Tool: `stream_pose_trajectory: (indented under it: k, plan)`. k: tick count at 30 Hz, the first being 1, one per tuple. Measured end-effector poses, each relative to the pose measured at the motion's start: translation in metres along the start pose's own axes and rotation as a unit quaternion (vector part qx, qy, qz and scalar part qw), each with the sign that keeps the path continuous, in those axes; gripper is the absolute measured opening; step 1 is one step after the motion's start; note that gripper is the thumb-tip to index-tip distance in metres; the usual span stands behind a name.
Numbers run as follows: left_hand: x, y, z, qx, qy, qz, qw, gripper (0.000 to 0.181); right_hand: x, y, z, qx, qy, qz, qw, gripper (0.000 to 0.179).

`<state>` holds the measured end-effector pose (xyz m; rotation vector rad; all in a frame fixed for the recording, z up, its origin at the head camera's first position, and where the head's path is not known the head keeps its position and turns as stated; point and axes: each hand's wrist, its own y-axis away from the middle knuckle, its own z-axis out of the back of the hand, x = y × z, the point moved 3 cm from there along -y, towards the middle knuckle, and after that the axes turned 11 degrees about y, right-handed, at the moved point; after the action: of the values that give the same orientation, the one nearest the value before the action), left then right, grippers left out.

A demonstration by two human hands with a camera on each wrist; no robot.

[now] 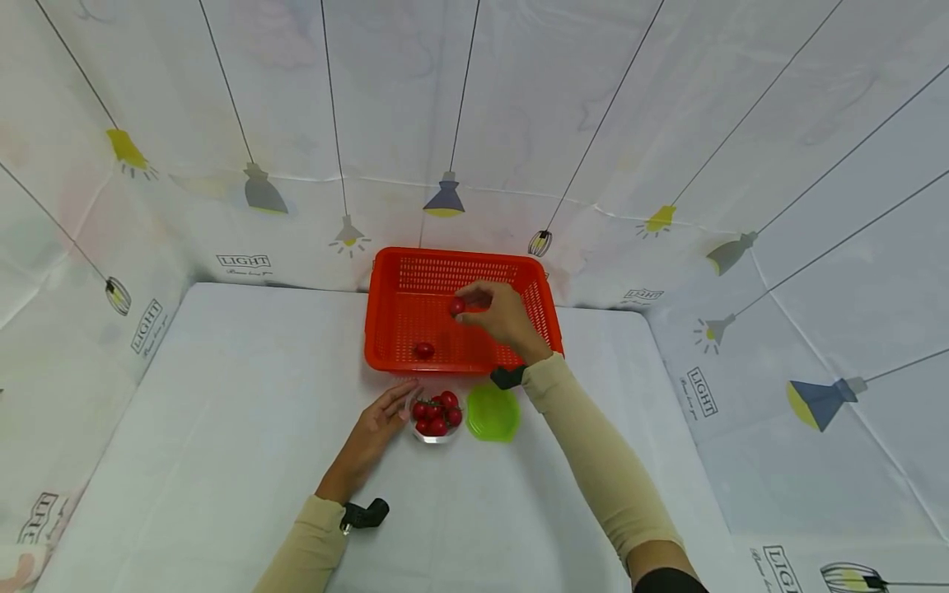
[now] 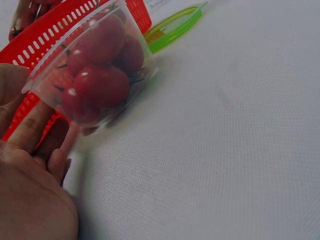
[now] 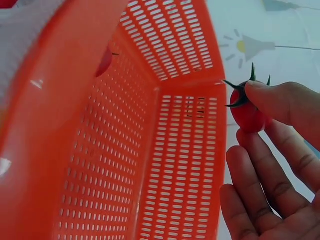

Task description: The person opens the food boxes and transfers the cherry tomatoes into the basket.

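In the head view my right hand [image 1: 498, 315] is over the red plastic basket [image 1: 463, 364], pinching a cherry tomato [image 1: 456, 306]. The right wrist view shows that tomato [image 3: 249, 111] with its green stem, thumb on top and fingers beneath. My left hand [image 1: 378, 422] rests its fairly straight fingers against the left side of a clear plastic container [image 1: 432, 440]. Several cherry tomatoes [image 2: 102, 85] fill the container, which stands on the table in front of the basket. Another cherry tomato [image 1: 424, 351] lies on the basket floor, near its front wall.
A green lid [image 1: 493, 413] lies on the white-covered table [image 1: 245, 395], just right of the container. Behind the table hangs a white sheet [image 1: 296, 198] printed with lamps. The basket stands at the table's back edge.
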<state>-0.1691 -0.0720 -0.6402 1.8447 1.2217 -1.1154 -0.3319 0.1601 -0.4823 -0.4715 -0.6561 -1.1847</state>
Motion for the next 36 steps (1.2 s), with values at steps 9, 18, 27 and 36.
stream_pose_trajectory:
  k: [9,18,27,36]
  plan:
    - [0.000,-0.001,0.000,0.000,0.002,0.002,1.0000,0.052,-0.004,-0.021,-0.006,0.045,0.007,0.006,0.9990,0.036]
    - [-0.001,-0.001,0.000,-0.004,-0.002,0.008,1.0000,0.051,-0.011,-0.038,-0.013,0.093,0.027,0.021,0.9951,0.033]
    - [-0.001,0.000,-0.001,-0.003,-0.009,0.008,0.9999,0.050,-0.024,-0.054,-0.020,0.134,0.034,0.013,0.9904,0.033]
    - [-0.002,0.001,0.000,0.003,-0.001,0.008,1.0000,0.051,-0.031,-0.063,-0.024,0.164,0.039,0.028,0.9852,0.034]
